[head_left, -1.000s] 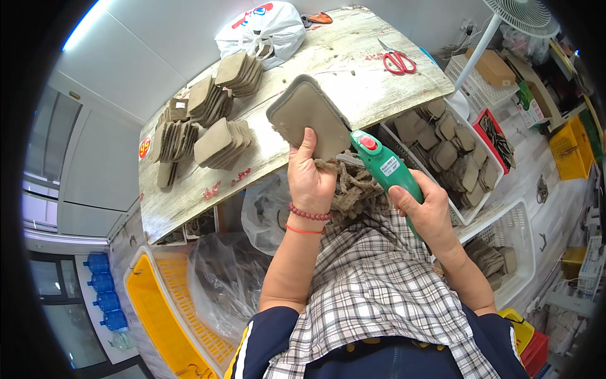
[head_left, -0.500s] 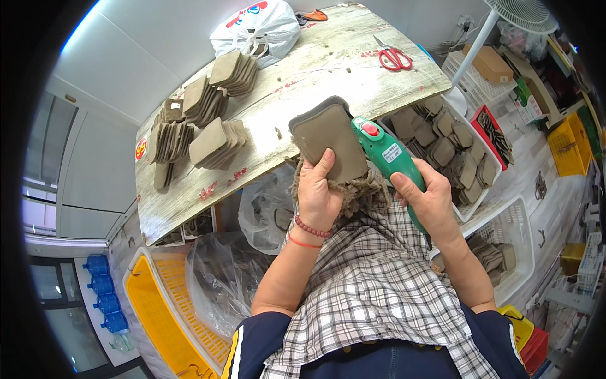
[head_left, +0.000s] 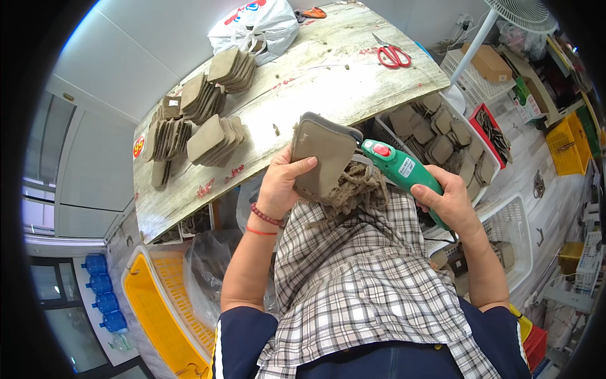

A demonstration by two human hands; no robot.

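Note:
My left hand (head_left: 282,179) grips a flat brown fabric pad (head_left: 325,151) with rounded corners by its left side, thumb on top. The pad has a darker grey layer behind it. My right hand (head_left: 447,199) is wrapped around a green handheld electric cutter (head_left: 407,170) with a red switch. The cutter's head lies against the pad's upper right edge; its blade is too small to make out. Shaggy brown trimmings (head_left: 356,189) bunch under the pad, above the checked apron (head_left: 372,271) on my lap.
Stacks of brown pads (head_left: 211,139) stand on the left of the worn table (head_left: 303,82), behind them a white plastic bag (head_left: 265,31). Red-handled scissors (head_left: 394,57) lie far right. Bins of pads (head_left: 442,136) stand at right, a yellow basket (head_left: 158,309) at lower left.
The pad has turned and tilted in my left hand, which has shifted left. My right hand has moved a little right with the cutter, now at the pad's upper right edge.

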